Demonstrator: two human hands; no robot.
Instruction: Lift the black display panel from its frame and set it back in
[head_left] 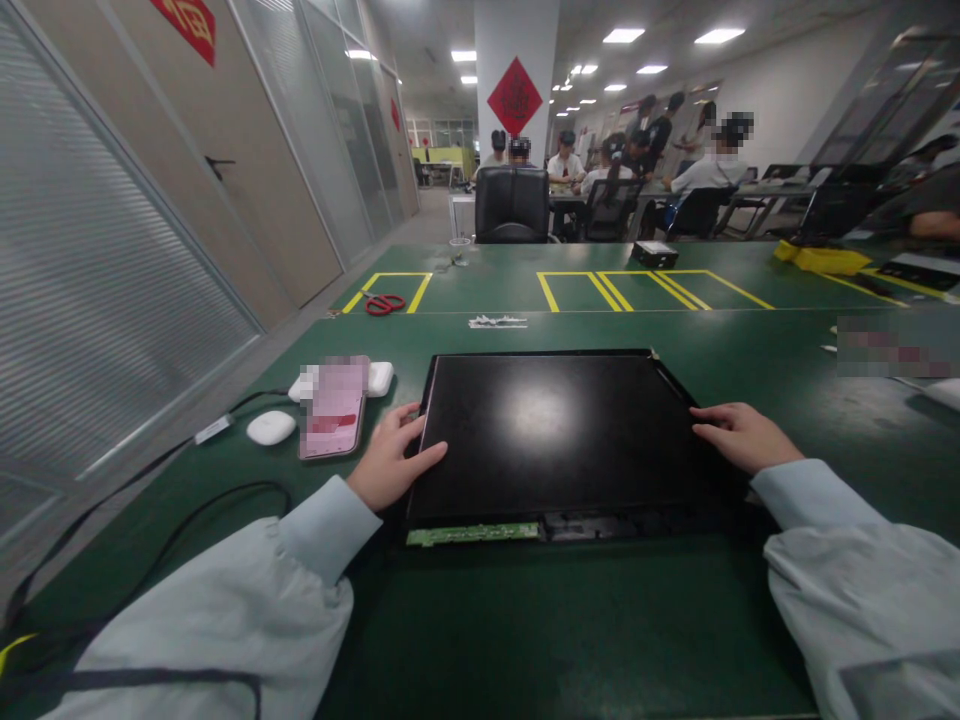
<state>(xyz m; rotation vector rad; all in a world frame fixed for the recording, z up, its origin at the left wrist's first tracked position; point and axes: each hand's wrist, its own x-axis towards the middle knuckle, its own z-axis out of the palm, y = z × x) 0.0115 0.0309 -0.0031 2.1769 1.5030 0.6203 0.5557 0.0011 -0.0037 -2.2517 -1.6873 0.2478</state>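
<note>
Pale blue sleeves lead to both hands at a black display panel lying flat on the green workbench. The left hand grips its left edge, thumb on top; the right hand rests flat and unclenched on its right edge. Just left of the left hand lie a phone and a white earbud case
</note>
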